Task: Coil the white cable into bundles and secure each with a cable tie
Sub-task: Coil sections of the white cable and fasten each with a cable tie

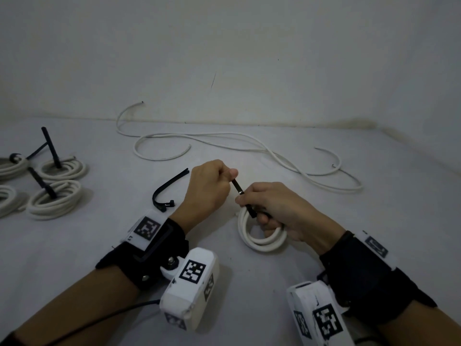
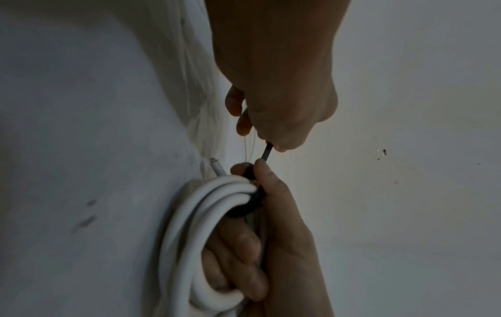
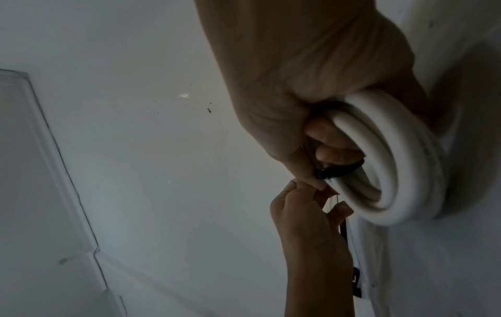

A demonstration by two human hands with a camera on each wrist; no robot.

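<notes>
Stretching across the whole lower part of the head view, a pale grey surface (image 1: 249, 283) is carrying everything, and it is meeting a plain wall (image 1: 249, 46) at the far edge. Loose white cable (image 1: 249, 143) is lying in long uncoiled curves across the far middle of the surface, with one cut end lifting up against the wall. At the left edge, finished bundles (image 1: 56, 198) of white cable are sitting close together, each with the long black tail of a tie sticking up from it. Nearer the middle, the right hand (image 1: 279, 208) is gripping a small coiled bundle (image 1: 262, 236) that is resting on the surface just in front of the person; its fingers are curling through the centre of the coil, as the left wrist view is showing, while thumb and forefinger are pinching the head of the black cable tie (image 1: 243, 196) that is looping round the strands. The left hand (image 1: 207, 188) is sitting just beside the right, closed into a fist, and it is pinching the free tail of that same tie between thumb and forefinger, so the strap is running taut and slanted between the two hands. Spare cable ties (image 1: 167, 189), black and bent into a hook shape, are lying on the surface just left of the left hand, not touching it.
</notes>
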